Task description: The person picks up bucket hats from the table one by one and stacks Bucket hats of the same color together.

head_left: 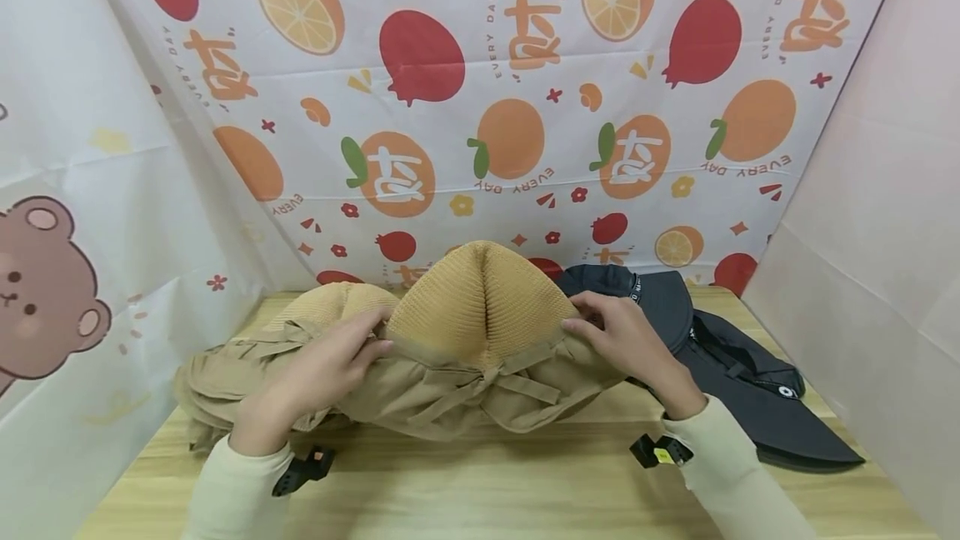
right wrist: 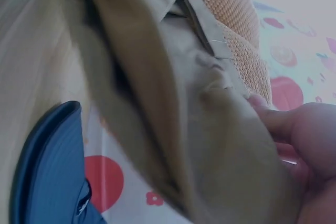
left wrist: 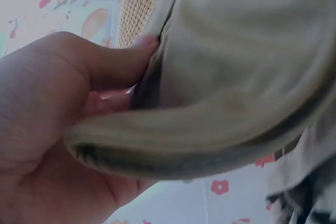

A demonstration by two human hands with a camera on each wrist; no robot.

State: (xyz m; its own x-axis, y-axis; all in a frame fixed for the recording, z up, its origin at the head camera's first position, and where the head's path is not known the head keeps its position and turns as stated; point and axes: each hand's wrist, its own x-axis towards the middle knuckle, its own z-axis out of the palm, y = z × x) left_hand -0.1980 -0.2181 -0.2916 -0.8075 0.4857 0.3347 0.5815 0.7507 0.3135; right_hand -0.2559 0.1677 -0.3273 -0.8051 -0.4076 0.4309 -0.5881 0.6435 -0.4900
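Observation:
Between both hands a sun hat point(head_left: 480, 307) is held up, with a straw-coloured woven crown and a khaki cloth brim tied in a bow at the front. My left hand point(head_left: 322, 369) pinches its left side where crown meets brim; in the left wrist view the thumb point(left wrist: 123, 66) presses the cloth edge. On the right side, my right hand point(head_left: 626, 340) pinches the same seam, and the right wrist view shows that thumb point(right wrist: 275, 119) on the cloth. The fingers behind the brim are partly hidden. The crown is creased down its middle.
Behind my left hand lies another khaki hat point(head_left: 225, 373) with a woven crown, apparently over further layered brims. Dark navy caps or visors point(head_left: 720, 365) lie at the right. A wooden table point(head_left: 465, 490) is below, with a printed cloth point(head_left: 517, 140) hanging behind.

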